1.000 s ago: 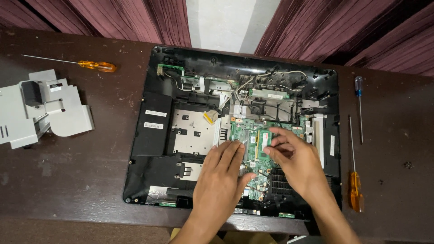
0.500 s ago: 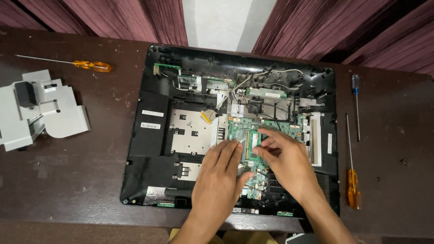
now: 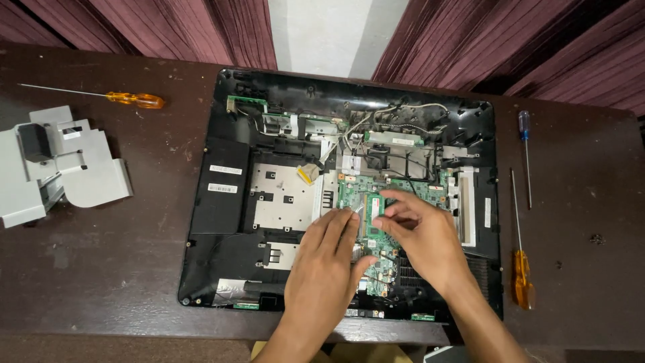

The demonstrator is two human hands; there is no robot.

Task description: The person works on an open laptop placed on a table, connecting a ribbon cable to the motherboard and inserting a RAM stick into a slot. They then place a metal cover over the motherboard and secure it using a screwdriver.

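A grey metal bracket [image 3: 57, 165] and an orange-handled screwdriver [image 3: 138, 100] are seen at the left of the dark surface [image 3: 101, 269]. In the opened black computer chassis [image 3: 222, 215], the green circuit board [image 3: 366, 195] is pressed by the left hand [image 3: 322, 269] (fingers flat, holding nothing). The right hand [image 3: 420, 235] is pinched on a small memory module [image 3: 376, 204]. Two screwdrivers [image 3: 521, 228] lie rightmost.

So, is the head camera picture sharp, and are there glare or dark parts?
Head view: mostly sharp, both hands, left and right, crisp on the green circuit board; mild glare on the metal shield plate; dark wooden table dim; the opened computer case loses detail in shadow.
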